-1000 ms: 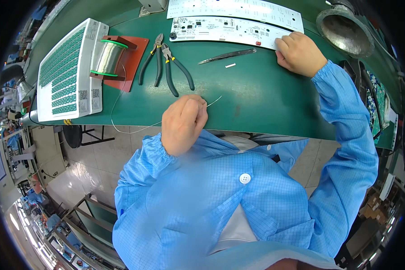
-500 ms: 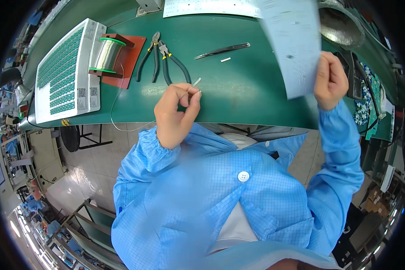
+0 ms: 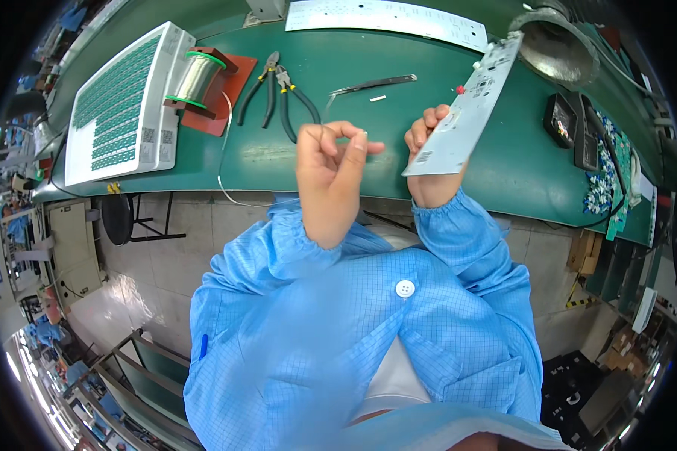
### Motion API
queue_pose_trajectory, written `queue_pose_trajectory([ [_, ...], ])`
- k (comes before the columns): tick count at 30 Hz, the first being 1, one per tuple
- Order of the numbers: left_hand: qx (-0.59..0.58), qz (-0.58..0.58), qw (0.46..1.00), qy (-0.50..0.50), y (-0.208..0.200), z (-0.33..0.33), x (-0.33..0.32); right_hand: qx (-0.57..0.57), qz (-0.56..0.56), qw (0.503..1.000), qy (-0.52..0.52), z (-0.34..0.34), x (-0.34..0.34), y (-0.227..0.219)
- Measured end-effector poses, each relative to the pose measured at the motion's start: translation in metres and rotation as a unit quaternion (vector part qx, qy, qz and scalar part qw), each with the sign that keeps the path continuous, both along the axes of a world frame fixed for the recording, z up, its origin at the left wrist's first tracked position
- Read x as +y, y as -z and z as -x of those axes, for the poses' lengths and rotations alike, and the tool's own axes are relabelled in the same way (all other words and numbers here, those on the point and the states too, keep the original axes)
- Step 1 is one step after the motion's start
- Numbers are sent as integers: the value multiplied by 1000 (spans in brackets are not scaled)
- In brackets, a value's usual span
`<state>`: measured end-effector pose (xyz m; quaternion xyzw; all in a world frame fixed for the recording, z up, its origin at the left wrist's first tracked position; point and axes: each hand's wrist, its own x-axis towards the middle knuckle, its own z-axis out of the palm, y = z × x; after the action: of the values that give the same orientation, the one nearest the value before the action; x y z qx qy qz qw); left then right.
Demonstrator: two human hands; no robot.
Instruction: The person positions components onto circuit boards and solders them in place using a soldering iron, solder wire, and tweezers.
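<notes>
My left hand (image 3: 329, 169) is closed in a loose pinch near the front edge of the green table. From its fingers sticks up the pale end of a solder wire (image 3: 329, 110), whose slack loops below the table edge from the spool (image 3: 200, 78). My right hand (image 3: 423, 129) grips a long white circuit board (image 3: 462, 124) from behind and below, so its palm is hidden. The board is tilted, its far end raised to the right, and a small red part (image 3: 460, 89) shows at its edge. A gap separates the two hands.
Two pairs of cutters (image 3: 289, 105) and tweezers (image 3: 374, 84) lie beyond my left hand, by a small silver piece (image 3: 377, 98). A white tray (image 3: 158, 139) of green boards stands left. Another white board (image 3: 384, 21), a metal hood (image 3: 560, 49) and black devices (image 3: 560, 120) sit farther off.
My right hand has swung the board left toward my left hand, turning it to a slant. The left hand has shifted right with the solder wire. The view has shifted slightly.
</notes>
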<state>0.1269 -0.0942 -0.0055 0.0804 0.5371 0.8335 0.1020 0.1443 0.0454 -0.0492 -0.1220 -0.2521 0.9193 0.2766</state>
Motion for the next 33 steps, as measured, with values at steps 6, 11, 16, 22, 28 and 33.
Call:
queue_pose_trajectory([
  [6, 170, 33, 983, -68, 5, -9, 6, 42, 23, 999, -2, 0, -10, 20],
  [11, 408, -46, 910, -61, 6, -21, 19, 88, -46, 995, 4, -7, -24, 23],
  [16, 440, -113, 885, -102, 6, -25, 36, 167, 39, 970, -173, -20, -22, 0],
  [22, 517, -149, 839, -79, 24, 0, 48, -238, -250, 922, -177, -33, -38, -12],
  [28, 426, -157, 886, -91, 34, -2, 42, -153, -257, 917, -264, -53, -38, 0],
  [33, 471, -146, 854, -164, 10, -2, -5, -103, -579, 767, -256, -32, -69, 6],
])
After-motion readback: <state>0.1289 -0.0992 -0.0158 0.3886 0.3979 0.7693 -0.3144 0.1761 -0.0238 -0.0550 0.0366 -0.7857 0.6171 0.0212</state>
